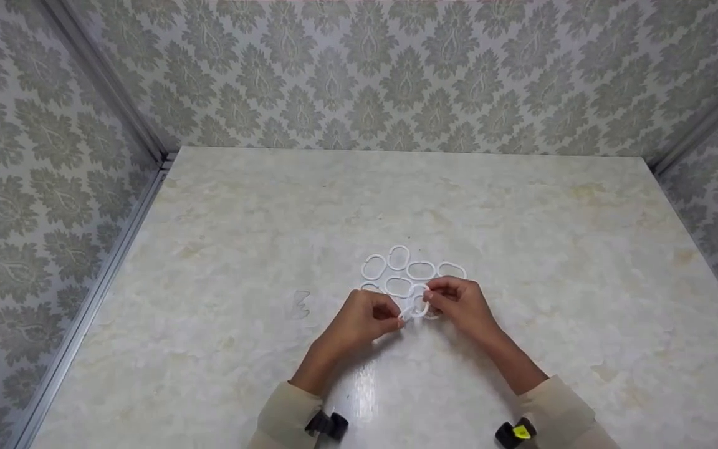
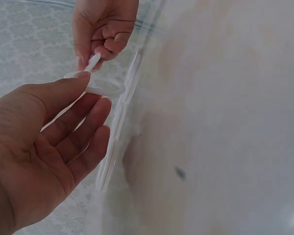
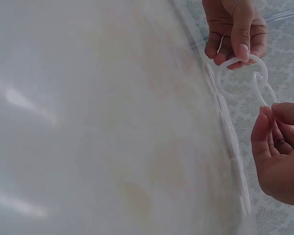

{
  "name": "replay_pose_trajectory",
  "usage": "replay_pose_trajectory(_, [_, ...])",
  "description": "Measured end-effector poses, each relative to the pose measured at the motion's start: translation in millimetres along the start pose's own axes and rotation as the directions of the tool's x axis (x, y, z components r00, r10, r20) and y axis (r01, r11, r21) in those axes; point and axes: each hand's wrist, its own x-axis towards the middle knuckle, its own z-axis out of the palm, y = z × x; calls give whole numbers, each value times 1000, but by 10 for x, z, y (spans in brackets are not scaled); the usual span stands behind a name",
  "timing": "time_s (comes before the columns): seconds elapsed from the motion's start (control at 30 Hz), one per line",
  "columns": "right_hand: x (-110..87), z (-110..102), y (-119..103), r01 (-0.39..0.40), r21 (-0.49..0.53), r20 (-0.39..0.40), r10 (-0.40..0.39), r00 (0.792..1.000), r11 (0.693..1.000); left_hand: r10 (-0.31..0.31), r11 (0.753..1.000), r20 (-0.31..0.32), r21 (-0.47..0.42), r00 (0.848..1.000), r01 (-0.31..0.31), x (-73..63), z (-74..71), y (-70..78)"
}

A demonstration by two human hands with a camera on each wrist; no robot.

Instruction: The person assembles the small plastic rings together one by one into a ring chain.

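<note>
My left hand (image 1: 366, 315) pinches a white oval plastic ring (image 3: 219, 78) between thumb and forefinger. Opposite it, my right hand (image 1: 464, 307) pinches a second white ring (image 3: 257, 91), and the two rings overlap or hook at one end; whether they are fully linked I cannot tell. The other fingers of the left hand are loosely bent. Just beyond the hands lie several more loose white rings (image 1: 421, 262) on the table, some partly hidden behind the fingers.
A small clear, jagged-edged piece (image 1: 301, 304) lies on the pale marbled table (image 1: 240, 218), left of the hands. Patterned wall panels (image 1: 365, 75) stand behind and at both sides, with metal rails (image 1: 103, 268) along the left edge.
</note>
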Motion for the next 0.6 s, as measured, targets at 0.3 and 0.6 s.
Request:
replay_pose_trajectory(0.3, [4,56,-63,93,46,30,-94,995,995,38,999,-54,19,998,-37,-22,-82,-24])
replay_pose_trajectory(0.6, [-33,39,-72,132,39,53,-134,990,990,70,970,-350,241,934,18,114,-415,-121])
